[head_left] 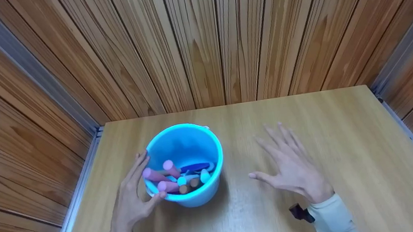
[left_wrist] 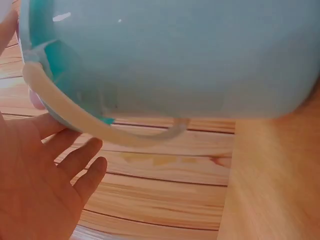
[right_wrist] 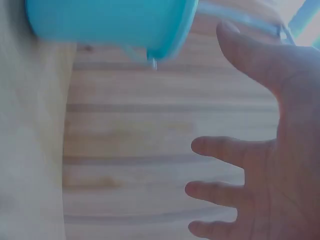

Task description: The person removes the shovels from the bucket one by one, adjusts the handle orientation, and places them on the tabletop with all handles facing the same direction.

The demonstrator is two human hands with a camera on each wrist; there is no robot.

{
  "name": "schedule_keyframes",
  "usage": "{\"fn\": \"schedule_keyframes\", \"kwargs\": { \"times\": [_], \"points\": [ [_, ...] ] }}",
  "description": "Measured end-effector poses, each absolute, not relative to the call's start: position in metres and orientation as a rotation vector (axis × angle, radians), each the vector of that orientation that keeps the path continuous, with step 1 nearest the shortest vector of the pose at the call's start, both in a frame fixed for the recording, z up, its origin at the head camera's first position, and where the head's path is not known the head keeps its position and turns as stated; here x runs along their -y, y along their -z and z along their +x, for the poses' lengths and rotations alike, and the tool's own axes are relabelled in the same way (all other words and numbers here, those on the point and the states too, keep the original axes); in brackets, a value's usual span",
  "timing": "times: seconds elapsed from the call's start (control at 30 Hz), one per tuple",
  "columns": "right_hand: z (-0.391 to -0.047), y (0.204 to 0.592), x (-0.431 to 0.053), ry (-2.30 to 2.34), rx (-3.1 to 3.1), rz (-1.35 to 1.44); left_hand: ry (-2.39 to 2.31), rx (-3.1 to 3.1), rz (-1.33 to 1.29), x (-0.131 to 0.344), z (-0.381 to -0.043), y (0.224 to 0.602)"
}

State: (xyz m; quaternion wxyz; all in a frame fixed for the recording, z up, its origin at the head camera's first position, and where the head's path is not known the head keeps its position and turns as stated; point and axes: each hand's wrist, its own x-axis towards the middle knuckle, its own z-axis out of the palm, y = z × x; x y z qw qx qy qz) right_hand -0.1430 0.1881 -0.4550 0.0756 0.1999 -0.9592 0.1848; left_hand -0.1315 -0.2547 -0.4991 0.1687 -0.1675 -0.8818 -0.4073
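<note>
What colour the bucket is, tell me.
The bucket is bright light blue, seen best in the head view.

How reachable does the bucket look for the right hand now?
Likely yes: the right hand is spread, palm empty, and only table shows between it and the bucket. The left hand is at the opposite side, out of the way.

Striped brown wood walls (head_left: 236, 34) fill the top, left and right. Gray metal bars (head_left: 31, 66) slant from both upper corners. A tan table (head_left: 365, 144) sits below, shiny at bottom middle.
</note>
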Motion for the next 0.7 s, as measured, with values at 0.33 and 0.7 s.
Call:
{"fn": "schedule_keyframes", "kwargs": {
  "times": [0.33, 0.7],
  "points": [
    [-0.165, 0.429, -0.136, -0.68, 2.805, 0.967, 1.222, 2.543, -0.386, 0.26, -0.123, 0.498],
    [-0.191, 0.411, -0.081, -0.718, 2.867, 1.241, 1.136, 2.582, -0.307, 0.25, -0.115, 0.484]
  ]
}}
